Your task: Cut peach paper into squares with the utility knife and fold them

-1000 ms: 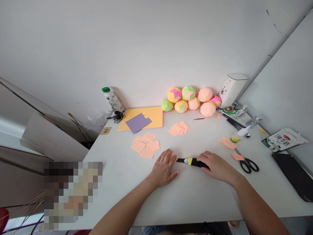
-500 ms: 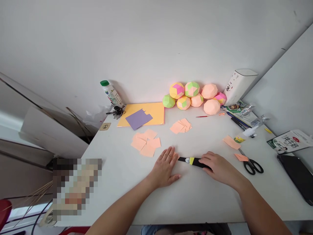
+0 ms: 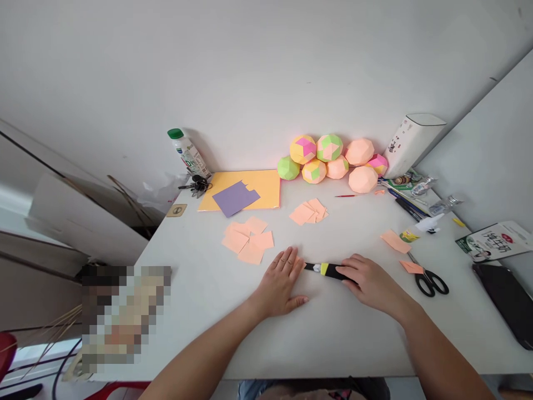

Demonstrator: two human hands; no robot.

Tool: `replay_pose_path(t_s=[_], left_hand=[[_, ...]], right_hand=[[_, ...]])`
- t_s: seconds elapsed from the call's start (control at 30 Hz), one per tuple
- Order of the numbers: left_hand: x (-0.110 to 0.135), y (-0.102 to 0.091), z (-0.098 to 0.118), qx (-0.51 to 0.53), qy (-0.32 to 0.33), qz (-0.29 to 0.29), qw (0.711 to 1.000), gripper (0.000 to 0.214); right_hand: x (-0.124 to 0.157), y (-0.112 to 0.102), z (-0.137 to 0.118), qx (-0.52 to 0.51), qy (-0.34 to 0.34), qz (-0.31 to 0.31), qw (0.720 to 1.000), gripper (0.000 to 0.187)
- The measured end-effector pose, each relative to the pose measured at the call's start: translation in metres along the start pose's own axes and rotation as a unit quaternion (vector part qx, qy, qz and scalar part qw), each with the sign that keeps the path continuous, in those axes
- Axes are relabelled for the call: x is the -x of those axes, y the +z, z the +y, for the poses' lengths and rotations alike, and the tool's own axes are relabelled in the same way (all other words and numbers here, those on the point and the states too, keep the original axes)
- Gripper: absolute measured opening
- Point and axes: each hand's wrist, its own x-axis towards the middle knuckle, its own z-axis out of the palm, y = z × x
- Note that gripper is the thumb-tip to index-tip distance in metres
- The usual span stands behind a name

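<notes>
My left hand [image 3: 281, 283] lies flat on the table, fingers stretched out. It presses on a small peach paper piece [image 3: 298, 264], mostly hidden under the fingers. My right hand [image 3: 364, 280] grips the black handle of a utility knife [image 3: 332, 271] with a yellow band. The knife lies low over the table, its dark blade pointing left, with the tip at the paper beside my left fingers. Beyond my left hand is a loose group of peach paper pieces [image 3: 252, 255]. A second small pile of peach pieces [image 3: 306, 214] lies further back.
Several faceted paper balls [image 3: 328, 148] are stacked against the wall. On the right lie scissors [image 3: 431, 282], a glue bottle [image 3: 416, 229] and a black phone-like slab [image 3: 502, 303]. A purple sheet [image 3: 235, 199] rests on a yellow one [image 3: 266, 180], near a green-capped bottle [image 3: 189, 153].
The view has shifted slightly. My right hand and the knife have moved a little to the left, and slightly more of the paper shows beside my left fingers.
</notes>
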Motion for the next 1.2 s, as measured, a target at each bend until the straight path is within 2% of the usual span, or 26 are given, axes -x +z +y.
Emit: replay_pose_path(t_s=[0.3,0.63,1.2], left_hand=[[0.0,0.0,0.0,-0.001,0.001,0.0,1.0,0.087],[0.001,0.001,0.001,-0.004,0.005,0.019,1.0,0.087],[0.001,0.006,0.0,-0.02,0.02,0.042,0.999,0.088]], right_hand=[[-0.003,0.003,0.001,0.005,0.003,0.029,1.0,0.031],[-0.01,0.018,-0.002,0.036,0.003,0.066,0.997,0.033],[-0.019,0.03,-0.008,0.054,0.008,0.098,0.994,0.032]])
